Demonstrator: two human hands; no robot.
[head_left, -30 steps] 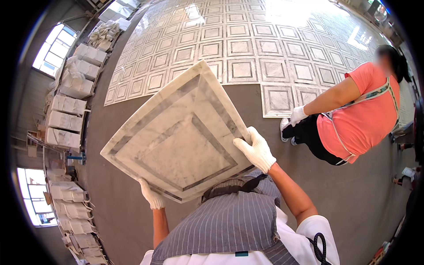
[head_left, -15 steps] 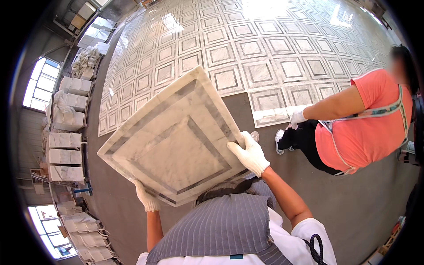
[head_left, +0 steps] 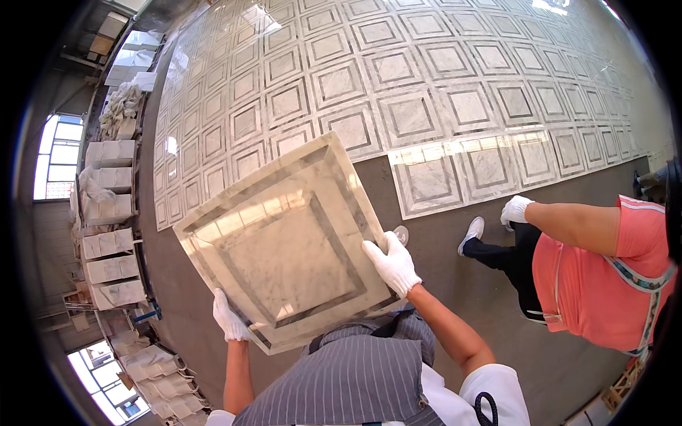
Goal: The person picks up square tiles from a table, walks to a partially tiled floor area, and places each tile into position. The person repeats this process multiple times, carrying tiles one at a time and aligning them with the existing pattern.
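Observation:
A square marble tile (head_left: pixel 280 252), pale with two grey inlaid frames, is held tilted in front of my body, off the floor. My left hand (head_left: pixel 229 317), in a white knit glove, grips its lower left edge. On the right edge, near the lower corner, my right hand (head_left: pixel 393 267) is closed, thumb on the face and fingers behind, partly hidden. Light reflects across the tile's upper face. Beyond it, rows of matching tiles (head_left: pixel 419 112) lie on the floor, with a stepped near edge.
A co-worker (head_left: pixel 590 270) in a coral top and white gloves stands close on my right. Pale wrapped stacks (head_left: pixel 112 153) line the left wall below windows. Grey floor (head_left: pixel 433 245) runs between me and the laid tiles. Wooden crates (head_left: pixel 618 390) stand at lower right.
The tile has tipped flatter, its far corner lower, and now catches reflections. Both hands keep their grip. The co-worker has shifted right and nearer, with the gloved hand raised.

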